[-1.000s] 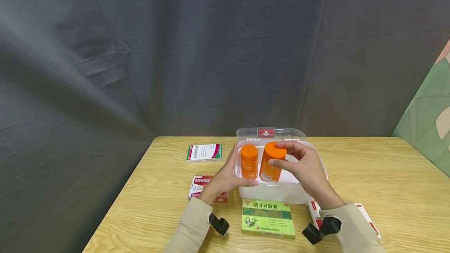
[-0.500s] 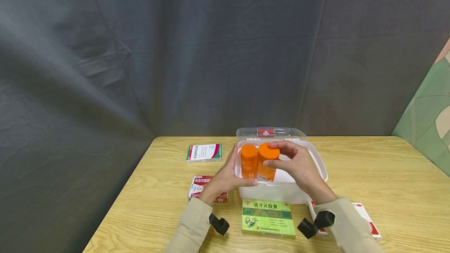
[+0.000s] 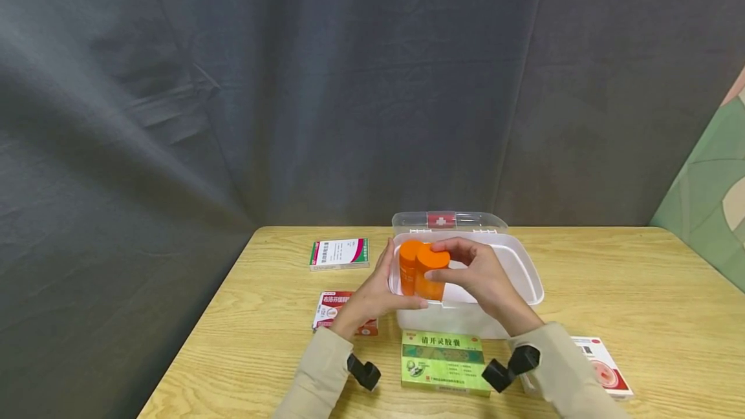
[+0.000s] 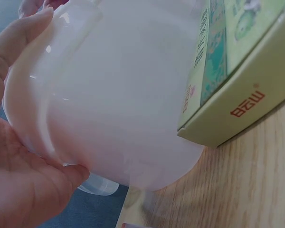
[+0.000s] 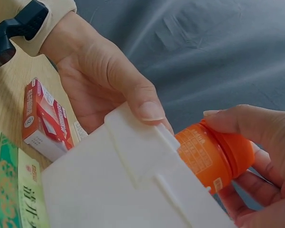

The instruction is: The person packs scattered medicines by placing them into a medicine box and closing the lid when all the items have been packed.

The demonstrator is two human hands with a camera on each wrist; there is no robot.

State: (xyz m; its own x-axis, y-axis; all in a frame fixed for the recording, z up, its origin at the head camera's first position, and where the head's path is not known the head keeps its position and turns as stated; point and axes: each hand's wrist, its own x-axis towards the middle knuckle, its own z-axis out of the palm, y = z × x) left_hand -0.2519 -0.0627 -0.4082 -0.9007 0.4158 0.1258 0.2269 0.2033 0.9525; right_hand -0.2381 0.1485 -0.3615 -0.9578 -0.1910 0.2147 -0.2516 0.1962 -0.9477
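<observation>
A white first-aid box (image 3: 456, 319) with a clear lid behind it stands open on the table. My left hand (image 3: 375, 296) grips its left end, thumb over the front rim. In the box's left part stands an orange pill bottle (image 3: 407, 268). My right hand (image 3: 485, 280) pinches a second orange pill bottle (image 3: 432, 257) by its cap, between thumb and fingers. This bottle overlaps the first in the head view, and its lower end is behind the box's front wall. The right wrist view shows the held bottle's label (image 5: 195, 154) above the rim.
A green medicine box (image 3: 445, 362) lies before the first-aid box. A red-and-white medicine box (image 3: 605, 370) lies at the right, partly under the right sleeve. To the left are a red medicine box (image 3: 332, 308) and a white-and-green one (image 3: 339, 253). A grey curtain (image 3: 372, 83) hangs behind the table.
My right hand has moved left with its pill bottle, bringing it beside the other bottle, which is now partly covered. My left hand keeps its place on the box.
</observation>
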